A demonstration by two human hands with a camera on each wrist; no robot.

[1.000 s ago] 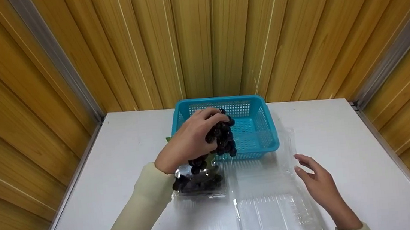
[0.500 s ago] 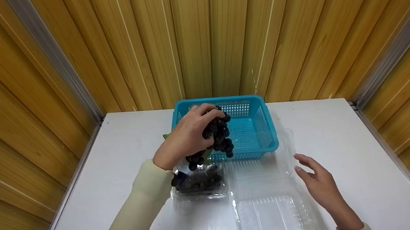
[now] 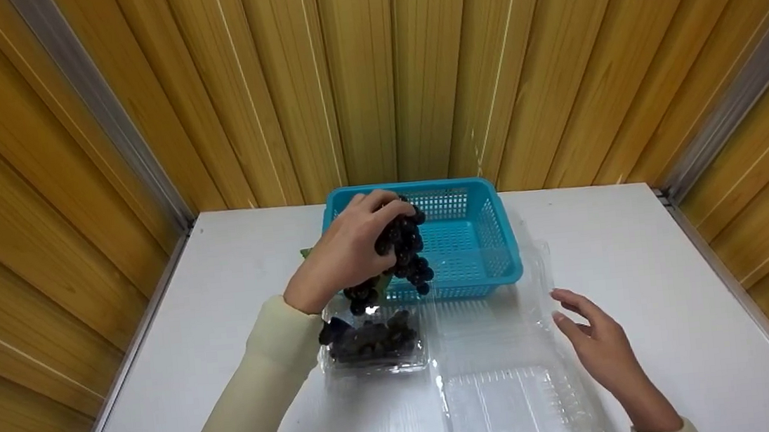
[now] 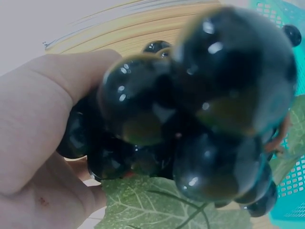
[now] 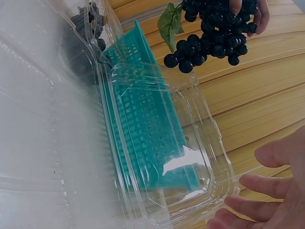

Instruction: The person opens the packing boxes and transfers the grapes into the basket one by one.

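Note:
My left hand (image 3: pixel 352 247) grips a bunch of dark grapes (image 3: pixel 402 242) and holds it up over the left part of the blue basket (image 3: pixel 512 260). Green leaves (image 4: pixel 157 202) hang from the bunch, and in the left wrist view the glossy grapes (image 4: pixel 233 71) fill the picture. My right hand (image 3: pixel 597 340) is relaxed beside the raised lid (image 5: pixel 209 129) of a clear plastic clamshell box (image 3: pixel 509 408), fingertips right at the lid's edge, holding nothing. A second clear box (image 3: pixel 388 367) with dark grapes (image 3: pixel 371 338) in it sits below the lifted bunch.
All of this stands on a white table (image 3: pixel 240 258) boxed in by yellow wood-patterned walls (image 3: pixel 364 77). Grey metal strips (image 3: pixel 114 122) run down the corners. The clear lid overlaps the basket's front right in the head view.
My left hand has moved slightly up and to the left with the grape bunch, away from the filled box, so more of that box shows. My right hand has stayed in place.

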